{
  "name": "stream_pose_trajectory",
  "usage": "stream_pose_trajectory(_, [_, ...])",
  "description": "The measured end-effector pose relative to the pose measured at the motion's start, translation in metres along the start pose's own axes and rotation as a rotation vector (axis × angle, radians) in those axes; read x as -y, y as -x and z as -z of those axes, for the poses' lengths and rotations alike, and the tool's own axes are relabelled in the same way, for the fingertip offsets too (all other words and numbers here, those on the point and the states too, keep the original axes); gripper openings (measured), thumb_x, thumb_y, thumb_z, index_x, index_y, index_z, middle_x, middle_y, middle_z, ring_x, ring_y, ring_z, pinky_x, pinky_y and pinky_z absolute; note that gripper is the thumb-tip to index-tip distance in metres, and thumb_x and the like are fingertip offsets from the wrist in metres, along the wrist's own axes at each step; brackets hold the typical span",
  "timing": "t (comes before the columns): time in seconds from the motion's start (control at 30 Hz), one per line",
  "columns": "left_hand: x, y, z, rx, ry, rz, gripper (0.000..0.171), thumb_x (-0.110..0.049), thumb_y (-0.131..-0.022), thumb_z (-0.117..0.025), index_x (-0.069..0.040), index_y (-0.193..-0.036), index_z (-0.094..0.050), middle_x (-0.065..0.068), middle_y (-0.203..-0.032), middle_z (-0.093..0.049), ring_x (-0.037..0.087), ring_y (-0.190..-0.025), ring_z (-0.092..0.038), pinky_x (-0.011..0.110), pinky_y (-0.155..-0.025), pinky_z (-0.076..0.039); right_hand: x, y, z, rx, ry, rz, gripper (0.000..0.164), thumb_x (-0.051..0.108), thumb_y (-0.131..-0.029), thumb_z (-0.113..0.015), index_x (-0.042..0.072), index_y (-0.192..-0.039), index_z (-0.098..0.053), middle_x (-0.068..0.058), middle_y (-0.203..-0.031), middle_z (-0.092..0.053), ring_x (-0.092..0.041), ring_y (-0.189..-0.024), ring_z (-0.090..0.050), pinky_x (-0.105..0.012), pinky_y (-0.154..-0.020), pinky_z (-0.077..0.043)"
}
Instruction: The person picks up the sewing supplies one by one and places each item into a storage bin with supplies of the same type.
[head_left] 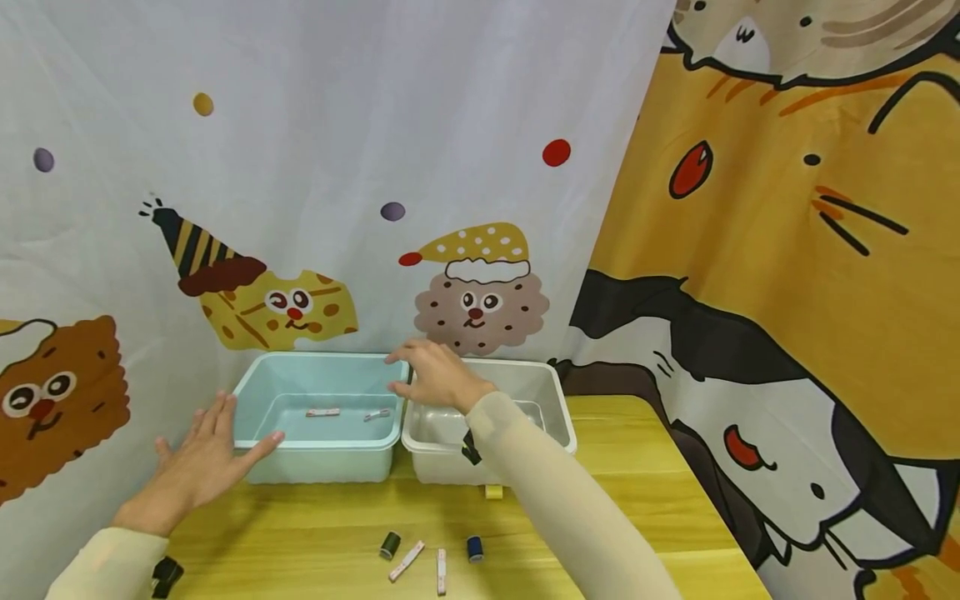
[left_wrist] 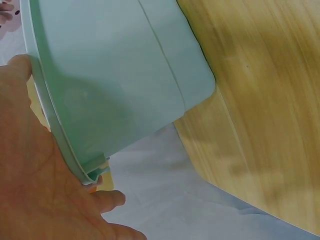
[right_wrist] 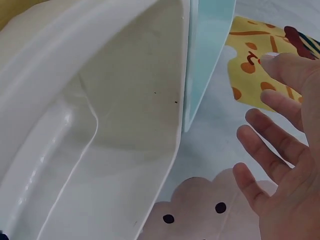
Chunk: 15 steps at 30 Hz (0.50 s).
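My left hand (head_left: 201, 454) is at the left front corner of the light blue bin (head_left: 318, 462), fingers spread and thumb reaching over its front rim. In the left wrist view the palm (left_wrist: 40, 155) lies along the bin's rim, the thumb touching it. Above the white bin (head_left: 453, 468), close to where both rims meet, is my right hand (head_left: 438, 377); its fingers are parted and hold nothing. The right wrist view shows those fingers (right_wrist: 272, 145) loosely bent beyond the rims. Two small white-and-pink strips, one left (head_left: 322, 412) and one right (head_left: 377, 415), lie on the blue bin's floor.
On the wooden table (head_left: 622, 467) in front of the bins lie a dark green thread spool (head_left: 390, 545), a blue thread spool (head_left: 475, 548) and two more strips (head_left: 441, 572). A small yellow piece (head_left: 493, 492) sits at the white bin's front. Behind hangs a printed curtain (head_left: 465, 100).
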<state>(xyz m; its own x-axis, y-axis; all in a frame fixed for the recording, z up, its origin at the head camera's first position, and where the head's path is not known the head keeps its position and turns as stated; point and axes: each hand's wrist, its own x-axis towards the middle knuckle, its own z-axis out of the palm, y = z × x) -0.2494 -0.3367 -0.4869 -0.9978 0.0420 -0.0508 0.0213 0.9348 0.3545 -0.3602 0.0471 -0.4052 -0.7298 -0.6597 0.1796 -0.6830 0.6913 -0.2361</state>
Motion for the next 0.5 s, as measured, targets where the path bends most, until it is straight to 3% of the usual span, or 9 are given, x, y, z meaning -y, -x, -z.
stream_pose_trajectory(0.17, [0.001, 0.001, 0.000, -0.004, -0.004, 0.001, 0.130, -0.085, -0.113, -0.041, 0.016, -0.179, 0.007, 0.044, -0.186, 0.012, 0.082, -0.164, -0.009, 0.109, -0.112, -0.006, -0.001, 0.012, 0.003, -0.021, 0.034, 0.065, 0.048, 0.039, -0.112, -0.080, 0.019, -0.156, -0.076, -0.004, -0.156, -0.074, -0.025, -0.143, -0.072, -0.046, -0.127, -0.058])
stream_pose_trajectory(0.33, [0.001, 0.001, 0.000, -0.010, 0.005, 0.002, 0.130, -0.086, -0.112, -0.042, 0.015, -0.179, 0.007, 0.043, -0.187, 0.011, 0.082, -0.164, -0.009, 0.110, -0.112, -0.005, -0.005, 0.028, 0.005, -0.029, 0.028, 0.099, 0.047, 0.038, -0.114, -0.078, 0.018, -0.156, -0.075, -0.005, -0.157, -0.074, -0.026, -0.150, -0.068, -0.056, -0.136, -0.049])
stream_pose_trajectory(0.5, [0.002, 0.001, 0.000, -0.007, 0.009, 0.004, 0.131, -0.087, -0.112, -0.042, 0.015, -0.179, 0.007, 0.044, -0.187, 0.009, 0.081, -0.164, -0.009, 0.110, -0.112, -0.005, -0.009, 0.045, 0.005, -0.030, 0.026, 0.129, 0.045, 0.035, -0.114, -0.078, 0.019, -0.156, -0.075, -0.004, -0.156, -0.074, -0.025, -0.147, -0.070, -0.050, -0.132, -0.055])
